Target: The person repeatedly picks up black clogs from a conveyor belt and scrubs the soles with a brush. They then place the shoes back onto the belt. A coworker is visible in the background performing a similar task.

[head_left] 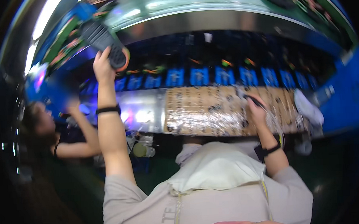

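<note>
Dark lettering shows in part on the shirt (144,211) at the bottom of the frame, and rows of printed marks run over the brown cardboard (211,110) right of centre, blurred under shiny clear plastic. The cardboard's left edge meets a metal tabletop (143,109); its front edge runs above the person's lap. Open room lies between the two widely spread hands. A row of blue holders (200,76) lines the back edge, and a white cloth-like thing (307,108) sits at the right end. The shoe (100,37) is raised in the upper left, tilted, its dark grey grooved sole facing the view, orange at the lower end. The left hand (104,68) grips that end, fingers curled. The right hand (257,113), over the cardboard, is closed round a slim black tool (254,101).
</note>
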The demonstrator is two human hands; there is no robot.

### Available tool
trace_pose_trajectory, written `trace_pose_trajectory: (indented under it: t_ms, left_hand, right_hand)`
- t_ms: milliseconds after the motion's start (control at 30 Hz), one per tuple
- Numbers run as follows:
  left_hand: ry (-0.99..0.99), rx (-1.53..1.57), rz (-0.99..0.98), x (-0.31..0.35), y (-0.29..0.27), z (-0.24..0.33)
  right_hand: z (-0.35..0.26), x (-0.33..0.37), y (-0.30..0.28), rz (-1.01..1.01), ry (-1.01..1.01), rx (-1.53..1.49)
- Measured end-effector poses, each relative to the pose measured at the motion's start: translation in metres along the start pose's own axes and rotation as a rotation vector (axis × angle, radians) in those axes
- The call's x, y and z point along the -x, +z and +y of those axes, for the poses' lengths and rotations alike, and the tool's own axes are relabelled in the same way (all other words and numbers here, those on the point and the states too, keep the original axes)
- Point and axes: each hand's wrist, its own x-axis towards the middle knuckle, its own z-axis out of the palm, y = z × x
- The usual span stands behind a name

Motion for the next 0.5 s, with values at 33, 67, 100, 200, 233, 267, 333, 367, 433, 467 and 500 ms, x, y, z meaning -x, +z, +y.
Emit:
trace_pose_trajectory:
  t_ms: [33, 67, 100, 200, 233, 267, 333, 367, 433, 467, 500]
  left_hand:
    - [-0.031, 0.074, -0.029, 0.024, 0.013, -0.022]
    - [-0.058, 0.149, -0.041, 0.045, 0.020, -0.042]
    - [-0.170, 0.180, -0.024, 0.072, 0.028, -0.061]
    - [-0.469, 0.277, 0.029, 0.157, 0.067, -0.131]
    - [-0.523, 0.367, 0.003, 0.188, 0.075, -0.155]
    - [-0.579, 0.458, -0.023, 0.215, 0.086, -0.172]
    - [-0.746, 0.646, -0.297, 0.262, 0.110, -0.177]
    - [-0.797, 0.705, -0.280, 0.280, 0.119, -0.177]
    - [-0.829, 0.814, -0.267, 0.305, 0.137, -0.176]
    - [-0.851, 0.889, -0.238, 0.313, 0.144, -0.175]
    - [-0.869, 0.962, -0.206, 0.318, 0.149, -0.174]
  right_hand:
    - [0.000, -0.001, 0.002, 0.028, -0.116, 0.052]
    - [-0.005, 0.000, 0.001, 0.010, -0.122, 0.046]
    - [-0.018, 0.004, 0.007, 0.011, -0.059, 0.018]
    - [-0.049, 0.012, 0.010, -0.053, 0.012, -0.095]
    - [-0.054, 0.015, 0.012, -0.069, 0.030, -0.118]
    - [-0.059, 0.016, 0.014, -0.083, 0.049, -0.138]
    - [-0.069, 0.020, 0.024, -0.136, 0.086, -0.176]
    - [-0.074, 0.021, 0.031, -0.172, 0.094, -0.202]
    - [-0.076, 0.018, 0.040, -0.266, 0.057, -0.144]
    - [-0.079, 0.019, 0.047, -0.289, 0.070, -0.173]
    - [-0.084, 0.019, 0.057, -0.315, 0.081, -0.204]
